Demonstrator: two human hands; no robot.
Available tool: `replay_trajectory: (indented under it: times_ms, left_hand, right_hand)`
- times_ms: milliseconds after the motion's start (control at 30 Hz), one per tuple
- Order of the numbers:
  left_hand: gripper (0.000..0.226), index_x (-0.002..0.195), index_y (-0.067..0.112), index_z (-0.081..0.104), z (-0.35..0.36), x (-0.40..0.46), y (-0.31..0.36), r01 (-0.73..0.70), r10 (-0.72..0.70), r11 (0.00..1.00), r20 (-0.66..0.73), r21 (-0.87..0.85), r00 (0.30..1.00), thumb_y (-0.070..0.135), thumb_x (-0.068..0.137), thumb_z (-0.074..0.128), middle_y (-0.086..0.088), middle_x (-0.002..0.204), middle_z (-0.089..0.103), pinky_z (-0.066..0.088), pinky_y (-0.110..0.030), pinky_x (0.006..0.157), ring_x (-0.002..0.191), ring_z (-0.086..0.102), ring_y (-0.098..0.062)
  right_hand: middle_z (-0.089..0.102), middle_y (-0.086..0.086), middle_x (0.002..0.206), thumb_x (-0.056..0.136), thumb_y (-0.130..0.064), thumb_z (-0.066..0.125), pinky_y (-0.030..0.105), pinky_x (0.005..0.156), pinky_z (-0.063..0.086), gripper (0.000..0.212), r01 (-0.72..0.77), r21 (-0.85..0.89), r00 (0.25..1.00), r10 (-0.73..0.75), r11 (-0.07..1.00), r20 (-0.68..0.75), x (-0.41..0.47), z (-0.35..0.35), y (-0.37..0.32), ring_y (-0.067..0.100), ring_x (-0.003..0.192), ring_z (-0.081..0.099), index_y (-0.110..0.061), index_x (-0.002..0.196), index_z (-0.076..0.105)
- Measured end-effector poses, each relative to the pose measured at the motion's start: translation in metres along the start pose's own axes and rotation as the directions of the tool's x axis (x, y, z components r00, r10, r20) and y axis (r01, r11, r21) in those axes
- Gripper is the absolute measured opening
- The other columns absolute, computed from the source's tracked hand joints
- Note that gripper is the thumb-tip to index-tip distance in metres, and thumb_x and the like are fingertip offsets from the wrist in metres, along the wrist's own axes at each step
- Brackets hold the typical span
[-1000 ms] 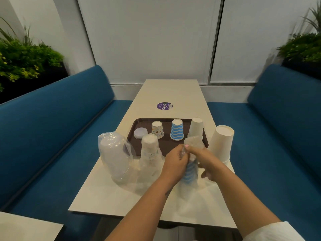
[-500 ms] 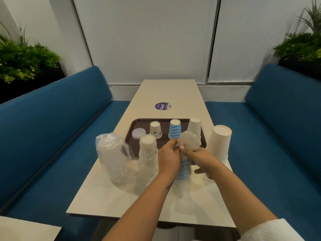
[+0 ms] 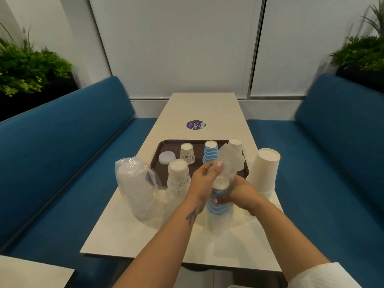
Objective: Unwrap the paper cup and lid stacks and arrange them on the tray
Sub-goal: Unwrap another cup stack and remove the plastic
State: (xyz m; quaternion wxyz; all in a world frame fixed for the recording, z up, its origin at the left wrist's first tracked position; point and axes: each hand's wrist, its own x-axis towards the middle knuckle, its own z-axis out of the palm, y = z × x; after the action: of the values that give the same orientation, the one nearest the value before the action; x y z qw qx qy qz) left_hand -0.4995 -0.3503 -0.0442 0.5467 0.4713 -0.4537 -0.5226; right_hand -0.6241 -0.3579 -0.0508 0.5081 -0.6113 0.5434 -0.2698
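Observation:
A blue-striped cup stack (image 3: 218, 208) stands upside down on the table, in front of the brown tray (image 3: 158, 163). My left hand (image 3: 204, 179) pinches the clear plastic wrap (image 3: 228, 161) bunched above the stack's top. My right hand (image 3: 239, 191) grips the stack's upper part from the right. On the tray stand a lid (image 3: 166, 157), a patterned cup (image 3: 187, 153), a blue-striped cup (image 3: 210, 151) and a white cup (image 3: 235, 144), partly hidden by the wrap. A wrapped patterned cup stack (image 3: 178, 179) and a wrapped lid stack (image 3: 135, 183) stand to the left.
A stack of large white cups (image 3: 265, 171) stands at the table's right edge. A purple round sticker (image 3: 195, 124) lies beyond the tray. Blue benches (image 3: 62, 154) flank the table on both sides, with plants behind them.
The plastic wrap has been pulled upward off the top of the blue-striped stack, baring its top cup. My right hand has dropped from the wrap to grip the stack.

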Motion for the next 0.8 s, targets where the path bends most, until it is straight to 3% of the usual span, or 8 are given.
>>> replay_trajectory:
  times_ms: [67, 233, 333, 433, 500, 567, 700, 800]
  left_hand:
    - [0.016, 0.105, 0.029, 0.066, -0.007, -0.002, -0.004, -0.035, 0.035, 0.999, 0.009, -0.029, 0.999, 0.024, 0.097, 0.052, 0.012, 0.101, 0.071, 0.050, -0.011, 0.079, 0.091, 0.065, 0.007]
    - [0.053, 0.134, 0.020, 0.053, -0.027, -0.011, -0.039, -0.047, 0.048, 0.999, -0.078, 0.008, 0.996, 0.038, 0.088, 0.034, 0.000, 0.131, 0.060, 0.044, -0.037, 0.105, 0.123, 0.054, -0.016]
    - [0.042, 0.131, 0.024, 0.052, -0.036, -0.016, -0.054, -0.037, 0.046, 0.995, -0.101, 0.090, 0.994, 0.027, 0.092, 0.036, 0.004, 0.129, 0.060, 0.049, -0.022, 0.094, 0.119, 0.055, -0.014]
    - [0.045, 0.124, 0.031, 0.048, -0.040, -0.016, -0.052, 0.049, -0.069, 0.987, 0.128, 0.153, 0.989, 0.015, 0.082, 0.052, 0.010, 0.118, 0.060, 0.051, -0.013, 0.073, 0.106, 0.060, -0.011]
    - [0.070, 0.133, 0.028, 0.037, -0.041, -0.014, -0.053, 0.124, -0.183, 0.967, 0.267, 0.223, 0.946, 0.013, 0.068, 0.055, 0.009, 0.119, 0.057, 0.052, -0.017, 0.078, 0.107, 0.058, -0.007]
    - [0.080, 0.140, 0.024, 0.033, -0.038, -0.012, -0.053, 0.119, -0.210, 0.945, 0.284, 0.305, 0.936, 0.012, 0.069, 0.068, 0.008, 0.121, 0.057, 0.050, -0.016, 0.084, 0.108, 0.057, -0.003]
    - [0.052, 0.128, 0.014, 0.050, -0.023, -0.006, -0.043, 0.016, -0.092, 0.937, 0.203, 0.349, 0.975, 0.010, 0.082, 0.073, 0.015, 0.112, 0.060, 0.042, -0.005, 0.077, 0.097, 0.060, 0.003]
    - [0.037, 0.102, 0.028, 0.065, -0.019, 0.002, -0.041, -0.038, -0.010, 0.956, 0.162, 0.291, 0.987, 0.008, 0.072, 0.073, 0.018, 0.093, 0.073, 0.049, -0.017, 0.080, 0.091, 0.067, 0.002]
  right_hand:
    - [0.070, -0.006, 0.108, 0.056, -0.012, 0.090, 0.040, 0.101, 0.048, 0.060, 0.000, 0.014, 1.000, 0.000, 1.000, -0.019, 0.002, 0.001, 0.001, 0.019, 0.107, 0.062, -0.030, 0.107, 0.062]
    - [0.070, -0.007, 0.107, 0.050, -0.018, 0.090, 0.038, 0.097, 0.051, 0.072, 0.012, 0.012, 1.000, -0.012, 1.000, -0.019, 0.004, 0.002, -0.002, 0.016, 0.104, 0.064, -0.027, 0.115, 0.060]
    - [0.067, -0.010, 0.111, 0.056, -0.019, 0.090, 0.031, 0.092, 0.051, 0.073, 0.058, 0.001, 0.997, -0.058, 0.998, -0.044, 0.005, 0.001, -0.007, 0.012, 0.103, 0.062, -0.029, 0.119, 0.056]
    - [0.067, -0.008, 0.111, 0.058, -0.025, 0.087, 0.033, 0.092, 0.052, 0.067, 0.096, -0.049, 0.992, -0.100, 0.994, -0.082, 0.007, 0.002, -0.012, 0.013, 0.102, 0.063, -0.026, 0.119, 0.059]
    - [0.070, -0.007, 0.107, 0.058, -0.025, 0.085, 0.037, 0.093, 0.053, 0.060, 0.106, -0.073, 0.989, -0.112, 0.992, -0.093, 0.008, 0.003, -0.013, 0.013, 0.099, 0.065, -0.024, 0.114, 0.065]
    - [0.071, -0.008, 0.102, 0.063, -0.019, 0.085, 0.035, 0.091, 0.053, 0.048, 0.108, -0.095, 0.988, -0.118, 0.990, -0.100, 0.008, 0.003, -0.014, 0.011, 0.096, 0.066, -0.023, 0.108, 0.068]
    - [0.072, -0.007, 0.097, 0.066, -0.020, 0.084, 0.022, 0.073, 0.055, 0.040, 0.121, -0.127, 0.982, -0.138, 0.985, -0.132, 0.007, 0.004, -0.015, 0.011, 0.092, 0.067, -0.022, 0.103, 0.070]
    - [0.074, -0.005, 0.092, 0.066, -0.026, 0.085, 0.025, 0.067, 0.057, 0.036, 0.117, -0.117, 0.973, -0.138, 0.986, -0.187, 0.009, 0.005, -0.015, 0.013, 0.084, 0.069, -0.020, 0.100, 0.073]
